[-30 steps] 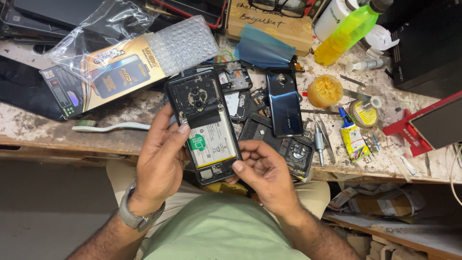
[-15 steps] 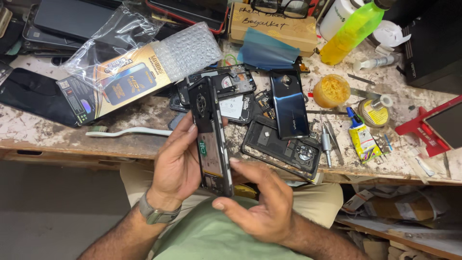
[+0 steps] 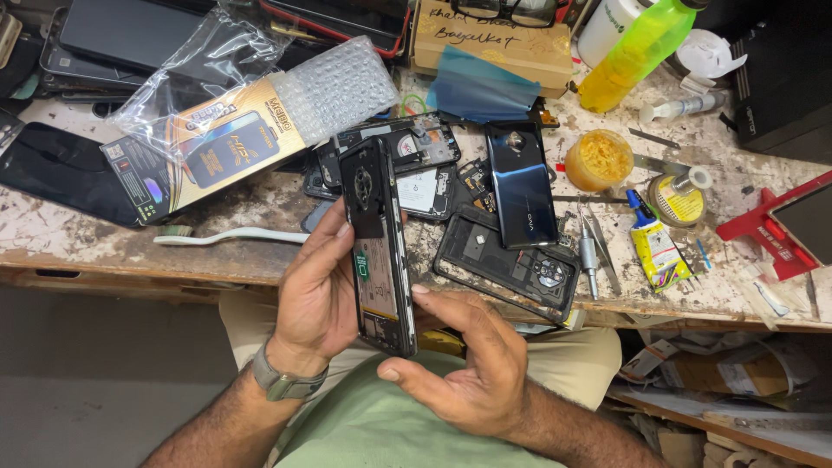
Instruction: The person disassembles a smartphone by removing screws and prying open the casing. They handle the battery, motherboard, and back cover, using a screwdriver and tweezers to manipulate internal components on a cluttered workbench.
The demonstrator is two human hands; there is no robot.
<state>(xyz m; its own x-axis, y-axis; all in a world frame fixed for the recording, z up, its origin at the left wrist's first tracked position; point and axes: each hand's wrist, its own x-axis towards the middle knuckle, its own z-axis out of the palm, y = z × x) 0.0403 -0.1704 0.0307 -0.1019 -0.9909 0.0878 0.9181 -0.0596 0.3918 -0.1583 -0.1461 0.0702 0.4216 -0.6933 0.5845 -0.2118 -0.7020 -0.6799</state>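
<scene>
I hold an opened black phone (image 3: 379, 247) on its edge above my lap, its inner side with battery and green label turned toward my left palm. My left hand (image 3: 316, 290) cups the phone from the left, thumb up along its side. My right hand (image 3: 464, 360) sits under and to the right of it, fingertip touching the phone's right edge, palm open upward. A grey watch (image 3: 282, 381) is on my left wrist.
On the worn bench lie a dark blue back cover (image 3: 522, 184), a black phone frame (image 3: 511, 264), another opened phone (image 3: 407, 165), a white toothbrush (image 3: 230, 235), a packaged box with bubble wrap (image 3: 234, 147), a glue tube (image 3: 654, 247), a yellow jar (image 3: 598, 159), a green bottle (image 3: 633, 48).
The phone has turned from lying face-up to standing on its edge. My right hand has slid from its lower end to beneath and right of it.
</scene>
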